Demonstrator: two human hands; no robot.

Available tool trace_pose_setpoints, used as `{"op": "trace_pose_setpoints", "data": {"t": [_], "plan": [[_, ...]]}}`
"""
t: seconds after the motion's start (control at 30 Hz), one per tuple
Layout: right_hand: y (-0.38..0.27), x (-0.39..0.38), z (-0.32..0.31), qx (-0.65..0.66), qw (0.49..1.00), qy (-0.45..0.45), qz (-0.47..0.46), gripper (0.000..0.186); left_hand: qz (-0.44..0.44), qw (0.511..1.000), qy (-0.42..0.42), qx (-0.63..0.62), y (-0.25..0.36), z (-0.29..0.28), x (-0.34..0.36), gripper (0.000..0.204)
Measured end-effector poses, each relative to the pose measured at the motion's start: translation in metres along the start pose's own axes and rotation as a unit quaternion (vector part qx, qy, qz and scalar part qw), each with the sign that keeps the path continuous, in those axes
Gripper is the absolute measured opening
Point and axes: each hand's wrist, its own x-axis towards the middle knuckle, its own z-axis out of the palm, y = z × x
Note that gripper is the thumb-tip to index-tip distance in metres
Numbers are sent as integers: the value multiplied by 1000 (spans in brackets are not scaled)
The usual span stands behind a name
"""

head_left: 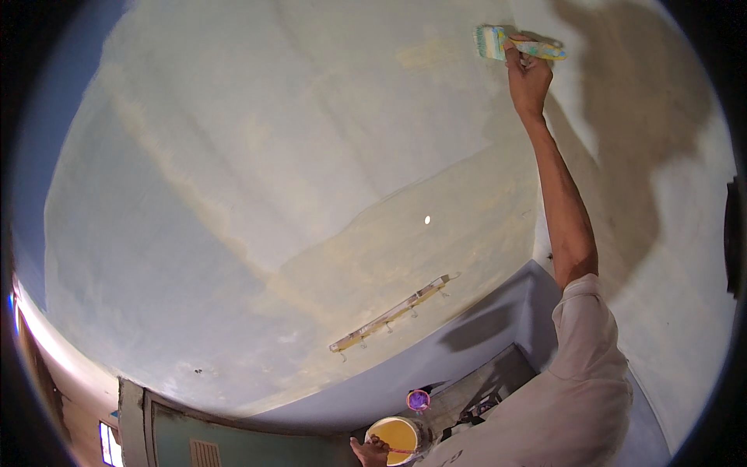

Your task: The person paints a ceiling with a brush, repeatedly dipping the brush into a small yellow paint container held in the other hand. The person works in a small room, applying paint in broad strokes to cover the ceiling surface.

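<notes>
Head view, right hand [531, 74] closed round brush [494, 43], brush at wall [311, 132] near corner [538, 222], broad wall leftward, left hand [369, 451] by bucket [424, 436], grip indiscernible.

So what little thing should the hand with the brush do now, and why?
Maybe sweep the brush a bit left, toward the yellowish patch. The right hand holds it up high, its bristles point that way, and the wall looks uneven there: yellower in some spots, paler in others.
</notes>
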Motion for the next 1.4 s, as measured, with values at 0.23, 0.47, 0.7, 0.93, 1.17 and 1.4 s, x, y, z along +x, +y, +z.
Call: {"op": "trace_pose_setpoints", "data": {"t": [0.23,0.47,0.7,0.93,1.17,1.4], "plan": [[-55,-49,39,34,996,-18,-77,22,-7,999,-10,37,-7,2,11,80],[-126,-88,62,57,985,-86,-140,22,35,994,0,104,-29,51,-40,75],[-71,-54,37,193,974,-97,64,19,37,991,11,130,-32,38,-20,81],[63,21,-25,31,999,0,35,29,42,984,-46,167,-24,27,-16,79],[34,12,-11,-106,992,-4,-74,22,47,992,23,114,-36,45,-22,73],[-85,-65,55,-12,988,-33,-151,28,15,997,-13,79,-31,40,-25,75]]}}
